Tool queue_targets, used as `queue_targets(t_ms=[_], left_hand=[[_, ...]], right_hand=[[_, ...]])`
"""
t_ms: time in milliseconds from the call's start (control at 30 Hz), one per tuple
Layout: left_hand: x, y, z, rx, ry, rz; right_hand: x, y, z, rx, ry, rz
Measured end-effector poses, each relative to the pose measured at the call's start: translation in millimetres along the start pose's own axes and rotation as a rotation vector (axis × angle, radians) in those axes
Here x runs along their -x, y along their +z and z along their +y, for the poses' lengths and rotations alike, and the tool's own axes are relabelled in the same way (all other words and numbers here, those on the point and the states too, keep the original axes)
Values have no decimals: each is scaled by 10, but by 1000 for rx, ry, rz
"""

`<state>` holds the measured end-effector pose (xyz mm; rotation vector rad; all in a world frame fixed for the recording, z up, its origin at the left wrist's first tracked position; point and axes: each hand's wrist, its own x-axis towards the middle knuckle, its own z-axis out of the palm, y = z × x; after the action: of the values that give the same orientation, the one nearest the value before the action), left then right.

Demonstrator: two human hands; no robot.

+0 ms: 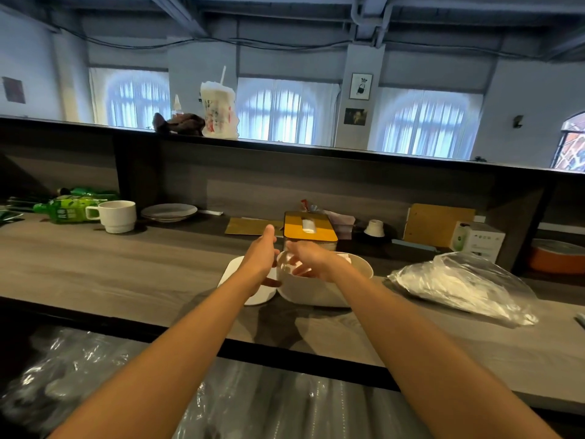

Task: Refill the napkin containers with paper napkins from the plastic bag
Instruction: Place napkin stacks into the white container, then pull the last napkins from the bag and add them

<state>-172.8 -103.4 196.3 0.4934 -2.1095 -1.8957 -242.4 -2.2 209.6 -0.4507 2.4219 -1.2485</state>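
Note:
A white napkin container (316, 291) stands open in the middle of the counter, with white napkins (344, 256) showing at its far rim. Its white lid (235, 274) lies flat just to its left. My left hand (262, 259) is at the container's left wall, fingers straight and thumb up. My right hand (311, 260) reaches over the container's opening with fingers spread; it is blurred and nothing shows in its grasp. Behind stands a second container with a yellow lid (310, 229), a napkin poking from its slot. The clear plastic bag (462, 285) with napkins lies to the right.
A white mug (117, 216), green bottles (68, 209) and stacked plates (168, 212) sit at the left back. Boxes (478, 239) and a brown board (438, 224) stand at the right back. A raised ledge (285, 145) runs behind the counter. Plastic sheeting (253, 400) lies below the front edge.

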Motion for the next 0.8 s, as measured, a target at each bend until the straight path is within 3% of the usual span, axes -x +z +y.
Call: queue_targets(t_ms=[267, 367, 433, 567, 800], left_hand=[[81, 35, 31, -81, -19, -13], [161, 136, 141, -127, 33, 78], [227, 249, 218, -102, 132, 136], [355, 619, 339, 11, 324, 127], [596, 1631, 316, 158, 394, 10]], right_hand=[[53, -39, -14, 49, -12, -71], [120, -101, -32, -61, -122, 105], [203, -209, -26, -278, -206, 219], [450, -551, 143, -543, -406, 407], [840, -1289, 884, -521, -467, 644]])
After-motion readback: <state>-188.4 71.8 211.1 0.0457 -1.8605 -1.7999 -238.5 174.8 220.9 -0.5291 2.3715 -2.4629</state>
